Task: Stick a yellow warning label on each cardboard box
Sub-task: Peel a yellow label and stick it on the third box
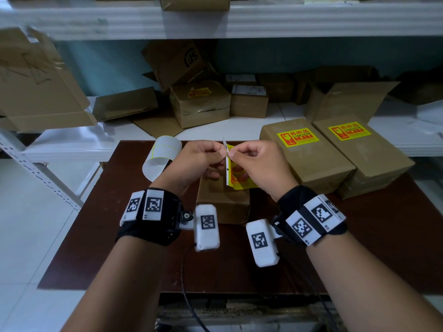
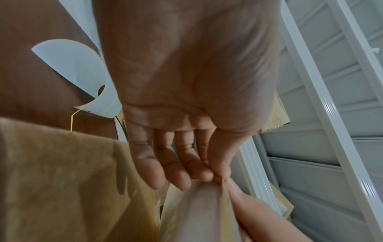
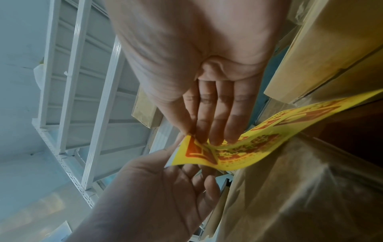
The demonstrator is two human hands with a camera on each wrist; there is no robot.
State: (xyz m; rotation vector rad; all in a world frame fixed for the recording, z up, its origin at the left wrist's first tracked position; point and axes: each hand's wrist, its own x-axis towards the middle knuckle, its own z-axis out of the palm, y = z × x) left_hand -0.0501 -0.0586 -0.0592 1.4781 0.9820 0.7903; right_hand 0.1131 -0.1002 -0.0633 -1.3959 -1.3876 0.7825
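A yellow warning label hangs upright between my hands, partly peeled from its white backing strip. My left hand pinches the backing strip at its top. My right hand pinches the top corner of the label. Both are held just above a small plain cardboard box in the middle of the dark brown table. Two larger boxes at the right each carry a yellow label on top.
A curled strip of used white backing lies on the table to the left of my hands. White shelving behind holds several more cardboard boxes, one with a crumpled yellow label. A black cable runs off the table's near edge.
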